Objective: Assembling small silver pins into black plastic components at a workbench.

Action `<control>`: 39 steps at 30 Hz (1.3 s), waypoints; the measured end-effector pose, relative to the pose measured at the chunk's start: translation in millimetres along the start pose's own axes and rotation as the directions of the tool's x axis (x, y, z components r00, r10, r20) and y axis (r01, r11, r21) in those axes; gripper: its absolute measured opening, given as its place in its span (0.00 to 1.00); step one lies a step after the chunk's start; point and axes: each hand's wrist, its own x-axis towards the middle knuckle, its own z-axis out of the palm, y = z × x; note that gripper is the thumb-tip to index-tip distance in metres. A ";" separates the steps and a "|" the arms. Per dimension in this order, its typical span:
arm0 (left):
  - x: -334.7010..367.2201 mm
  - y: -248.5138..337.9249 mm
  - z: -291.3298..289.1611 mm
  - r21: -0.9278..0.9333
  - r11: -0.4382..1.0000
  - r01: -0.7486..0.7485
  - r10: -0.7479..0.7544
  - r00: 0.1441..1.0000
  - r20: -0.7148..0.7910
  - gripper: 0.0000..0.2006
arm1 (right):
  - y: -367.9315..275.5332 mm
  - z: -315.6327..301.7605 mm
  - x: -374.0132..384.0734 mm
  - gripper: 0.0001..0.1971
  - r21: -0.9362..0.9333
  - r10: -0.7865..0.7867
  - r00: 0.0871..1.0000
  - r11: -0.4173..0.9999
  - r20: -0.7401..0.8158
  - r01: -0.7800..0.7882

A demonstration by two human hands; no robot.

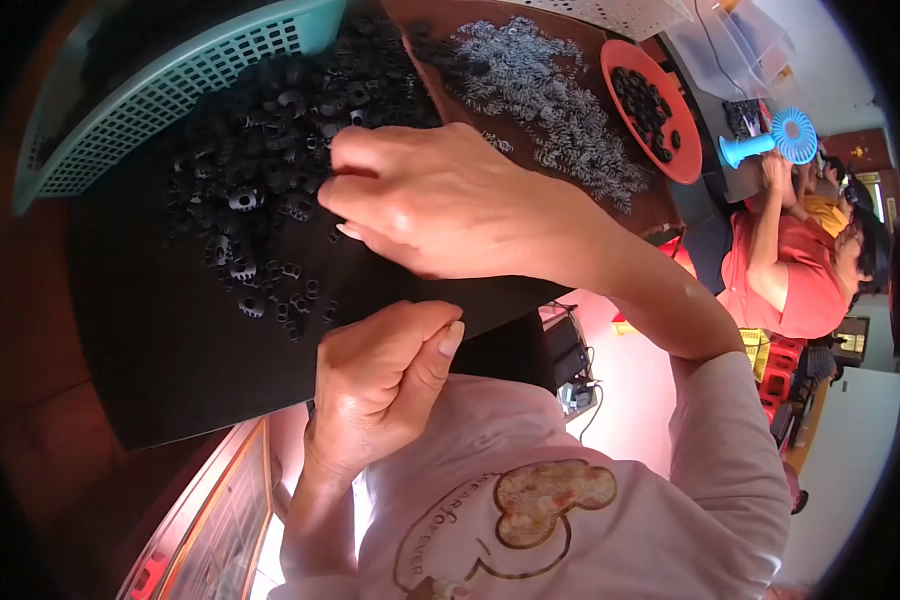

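Observation:
My right hand (pixel 425 200) reaches across the dark board (pixel 180 375), over the near right side of a heap of small black plastic parts (pixel 270 140). Its fingers are curled and pressed together, and whatever they pinch is hidden. Closer to my body, my left hand (pixel 380 385) is closed in a fist with the thumb against the curled forefinger. What lies inside that fist does not show. Hollow and ribbed pieces make up the heap, with a few smaller black rings (pixel 295 305) scattered at its near edge.
A green plastic basket (pixel 170 110) lies tilted behind the heap. Small metal springs (pixel 560 100) spread over the brown tabletop (pixel 490 125). Beyond them sits a red dish (pixel 685 130) of black pieces. To the right are a blue fan (pixel 792 135) and a person in red (pixel 790 270).

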 end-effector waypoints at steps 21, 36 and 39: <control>-2.2 12.6 1.6 -0.450 0.869 0.205 -0.322 0.925 -0.202 0.12 | -19.1 -24.4 -53.7 0.21 0.522 0.220 0.933 0.852 -0.284 -0.042; 29.3 7.3 38.4 -0.768 0.635 0.087 -0.312 0.938 -0.153 0.11 | -15.1 -21.6 -92.6 0.13 0.530 0.220 0.856 0.845 -0.468 0.072; 28.8 3.1 38.3 -0.695 0.714 0.086 -0.286 0.942 -0.177 0.11 | 12.0 -36.6 -112.5 0.07 0.489 0.337 0.846 0.866 -0.413 -0.106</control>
